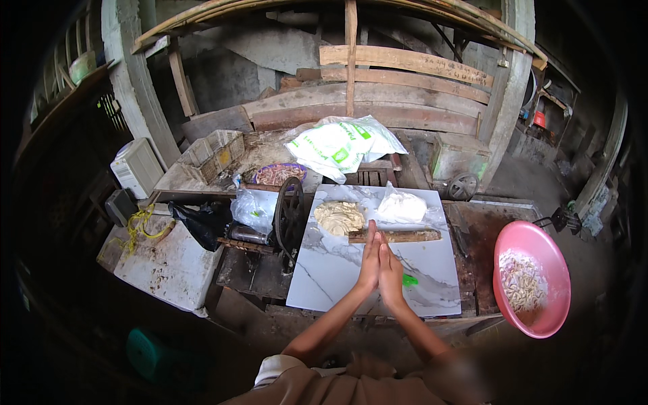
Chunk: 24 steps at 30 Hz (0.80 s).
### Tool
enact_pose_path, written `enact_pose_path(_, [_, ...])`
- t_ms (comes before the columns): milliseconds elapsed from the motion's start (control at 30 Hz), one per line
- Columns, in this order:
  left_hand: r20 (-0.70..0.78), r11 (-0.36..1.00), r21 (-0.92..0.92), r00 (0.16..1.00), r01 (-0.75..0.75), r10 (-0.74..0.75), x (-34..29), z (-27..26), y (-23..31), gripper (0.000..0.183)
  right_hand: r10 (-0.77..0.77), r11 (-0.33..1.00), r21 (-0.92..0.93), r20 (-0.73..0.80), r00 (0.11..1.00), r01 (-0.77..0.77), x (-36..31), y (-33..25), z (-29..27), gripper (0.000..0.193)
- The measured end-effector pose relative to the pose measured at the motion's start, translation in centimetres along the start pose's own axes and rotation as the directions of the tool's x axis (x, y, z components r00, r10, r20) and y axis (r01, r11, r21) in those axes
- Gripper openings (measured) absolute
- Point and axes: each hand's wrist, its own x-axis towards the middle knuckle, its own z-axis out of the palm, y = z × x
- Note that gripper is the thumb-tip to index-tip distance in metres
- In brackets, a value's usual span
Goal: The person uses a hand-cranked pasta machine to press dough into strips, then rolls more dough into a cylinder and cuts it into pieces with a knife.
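Note:
My left hand (369, 263) and my right hand (389, 275) are pressed palm to palm over the marble-patterned board (324, 277), fingers straight and pointing away from me. Neither shows anything gripped; the space between the palms is hidden. Just beyond the fingertips a floury wooden rolling pin (418, 236) lies crosswise. A flattened mass of beige dough (339, 218) rests on the board's far left. White flour in a clear plastic bag (402, 206) sits at its far right. Close to my right hand is a small bright green piece (409, 279) whose kind I cannot make out.
To the left stands a machine with a dark hand wheel (290, 219), beside plastic bags (252, 209). Behind the board are a large white sack (345, 145), a purple basket (279, 174) and a crate (212, 155). A pink basin (560, 283) with floured strips is at right.

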Motion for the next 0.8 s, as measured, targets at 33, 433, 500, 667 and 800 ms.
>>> enact_pose_path(33, [-0.019, 0.999, 0.0, 0.999, 0.034, -0.034, 0.5, -0.3, 0.1, 0.057, 0.0, 1.0, 0.0, 0.003, 1.0, 0.0, -0.6, 0.1, 0.3, 0.046])
enact_pose_path(433, [-0.002, 0.808, -0.382, 0.874, 0.448, -0.485, -1.2, -0.2, -3.4, 0.052, -0.097, 0.982, -0.149, 0.111, 0.989, 0.113, 2.4, 0.5, -1.3, 0.047])
enact_pose_path(500, [0.004, 0.848, -0.334, 0.901, 0.411, -0.434, 1.8, -4.7, -5.4, 0.051, -0.047, 0.982, -0.174, 0.13, 0.99, 0.07, 0.4, -0.6, 0.9, 0.041])
enact_pose_path(667, [-0.146, 0.828, -0.333, 0.843, 0.451, -0.518, 1.8, -0.8, 3.2, 0.071, -0.347, 0.938, -0.029, -0.009, 0.938, 0.346, -1.4, 0.9, 0.5, 0.033])
enact_pose_path(800, [0.005, 0.851, -0.168, 0.864, 0.497, -0.504, -0.7, 2.3, 1.5, 0.069, -0.072, 0.959, 0.28, 0.065, 0.995, 0.051, 1.7, 3.1, -2.3, 0.038])
